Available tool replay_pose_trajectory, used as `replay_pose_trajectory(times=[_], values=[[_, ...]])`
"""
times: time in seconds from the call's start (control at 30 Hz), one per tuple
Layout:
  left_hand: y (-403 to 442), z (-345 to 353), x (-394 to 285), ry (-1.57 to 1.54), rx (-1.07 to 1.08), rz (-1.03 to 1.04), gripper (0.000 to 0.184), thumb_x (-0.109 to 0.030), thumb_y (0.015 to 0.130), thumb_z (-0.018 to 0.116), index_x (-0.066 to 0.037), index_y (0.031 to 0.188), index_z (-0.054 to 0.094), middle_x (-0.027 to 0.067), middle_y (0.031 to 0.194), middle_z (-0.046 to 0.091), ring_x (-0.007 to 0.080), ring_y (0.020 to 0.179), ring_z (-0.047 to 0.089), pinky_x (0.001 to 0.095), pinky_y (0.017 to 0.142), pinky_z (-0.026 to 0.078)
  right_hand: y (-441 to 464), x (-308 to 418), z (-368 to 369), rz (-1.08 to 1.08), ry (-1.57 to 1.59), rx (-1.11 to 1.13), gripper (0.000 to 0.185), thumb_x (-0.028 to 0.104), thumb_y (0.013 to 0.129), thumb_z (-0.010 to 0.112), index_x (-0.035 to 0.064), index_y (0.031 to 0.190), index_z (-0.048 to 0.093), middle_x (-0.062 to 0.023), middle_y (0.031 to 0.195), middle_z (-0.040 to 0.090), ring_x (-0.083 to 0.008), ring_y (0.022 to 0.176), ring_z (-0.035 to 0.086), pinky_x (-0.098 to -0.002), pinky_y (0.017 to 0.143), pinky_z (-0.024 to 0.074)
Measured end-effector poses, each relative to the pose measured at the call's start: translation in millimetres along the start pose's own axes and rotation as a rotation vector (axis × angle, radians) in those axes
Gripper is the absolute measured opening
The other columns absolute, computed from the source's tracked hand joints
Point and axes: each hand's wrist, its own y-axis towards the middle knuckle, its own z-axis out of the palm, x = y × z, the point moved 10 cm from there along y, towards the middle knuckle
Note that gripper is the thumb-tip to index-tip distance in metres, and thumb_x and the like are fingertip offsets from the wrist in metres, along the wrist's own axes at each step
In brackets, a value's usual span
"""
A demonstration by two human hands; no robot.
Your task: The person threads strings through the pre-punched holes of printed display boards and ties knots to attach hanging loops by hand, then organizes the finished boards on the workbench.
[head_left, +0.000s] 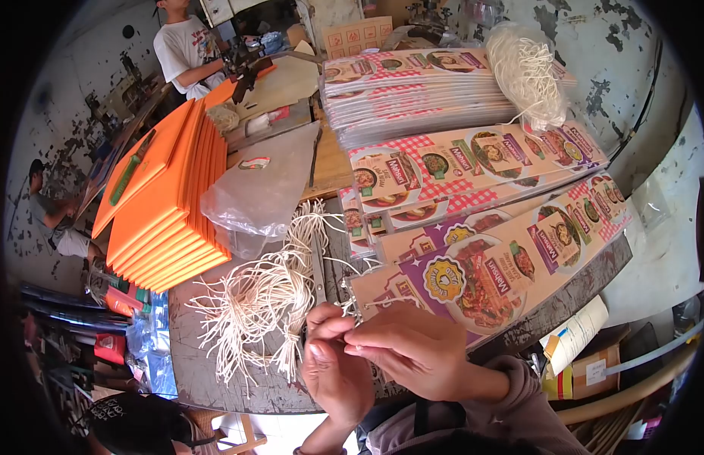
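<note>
My left hand (337, 375) and my right hand (416, 350) meet at the front edge of the table, fingertips pinched close together. A small pale bit that looks like the end of a white cord shows between them; the fingers hide most of it. Just beyond, a printed food-picture panel (511, 262) in a clear sleeve lies on top of others, with pale cord at its near left corner. To the left of my hands spreads a loose bundle of white cords (253, 284), tied near its lower right end. A metal strip (318, 265) lies beside the cords.
Tall stacks of printed panels (412, 98) fill the back right, topped by a bag of cords (528, 76). Orange panels (170, 201) are piled at left with a green-handled cutter (128, 174) on top. A plastic bag (264, 189) lies between. Other people (189, 49) are at left.
</note>
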Motion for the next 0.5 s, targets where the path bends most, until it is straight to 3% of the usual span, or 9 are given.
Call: replay_pose_trajectory(times=[0.03,0.1,0.13,0.17,0.23,0.27,0.5], values=[[-1.8,1.4,2.1,0.001,0.000,0.000,0.043,-0.035,0.095,0.036,0.002,0.114,0.049,0.0086,0.106,0.047,0.0144,0.094,0.043,0.0283,0.085,0.031,-1.6,-3.7,1.5,0.031,0.016,-0.005,0.018,0.003,0.070,0.069,0.0044,0.087,0.062,-0.0060,0.077,0.062,-0.0207,0.068,0.059,-0.0295,0.058,0.0450],[-2.3,5.4,0.3,-0.019,-0.043,0.020,0.053,-0.040,0.095,0.033,0.000,0.129,0.038,0.0094,0.107,0.048,0.0151,0.095,0.043,0.0281,0.085,0.031,-0.4,-4.5,1.2,0.029,-0.007,-0.005,0.018,0.005,0.069,0.069,0.0055,0.086,0.063,-0.0059,0.077,0.061,-0.0205,0.068,0.058,-0.0303,0.058,0.0440],[-4.0,5.5,4.1,-0.149,-0.032,-0.030,0.063,-0.045,0.094,0.030,-0.005,0.140,0.016,0.0115,0.108,0.050,0.0165,0.095,0.045,0.0294,0.085,0.033,-0.7,-7.3,0.8,0.046,-0.032,-0.003,0.019,0.006,0.069,0.070,0.0063,0.086,0.063,-0.0051,0.078,0.060,-0.0204,0.068,0.057,-0.0307,0.059,0.0427],[-2.4,8.2,1.9,-0.148,-0.029,-0.029,0.063,-0.045,0.094,0.030,-0.005,0.140,0.016,0.0115,0.108,0.050,0.0165,0.095,0.045,0.0294,0.085,0.033,-0.6,-10.0,0.4,0.063,-0.057,-0.001,0.019,0.007,0.068,0.070,0.0071,0.086,0.063,-0.0043,0.078,0.059,-0.0204,0.068,0.055,-0.0311,0.060,0.0415],[0.0,22.9,-10.2,-0.192,0.069,0.041,0.067,-0.047,0.094,0.028,-0.009,0.142,0.001,0.0133,0.107,0.051,0.0165,0.091,0.047,0.0306,0.085,0.035,0.7,-8.7,-1.5,0.055,-0.085,-0.010,0.020,0.007,0.068,0.071,0.0077,0.085,0.063,-0.0035,0.078,0.058,-0.0202,0.069,0.054,-0.0315,0.061,0.0403],[0.8,21.1,-9.9,-0.145,0.053,0.064,0.064,-0.045,0.094,0.026,-0.014,0.141,-0.003,0.0092,0.107,0.053,0.0185,0.087,0.056,0.0324,0.076,0.048,1.1,-7.6,-2.5,0.047,-0.113,-0.017,0.020,0.008,0.067,0.071,0.0084,0.085,0.063,-0.0026,0.078,0.057,-0.0200,0.069,0.053,-0.0320,0.063,0.0391],[-2.8,23.1,-9.1,-0.081,0.168,0.109,0.066,-0.045,0.094,0.024,-0.007,0.140,-0.005,0.0110,0.117,0.051,0.0219,0.097,0.056,0.0349,0.083,0.047,0.4,-1.2,-3.9,-0.016,-0.180,-0.065,0.023,0.011,0.064,0.073,0.0114,0.084,0.063,0.0006,0.078,0.057,-0.0179,0.068,0.053,-0.0321,0.065,0.0369]])
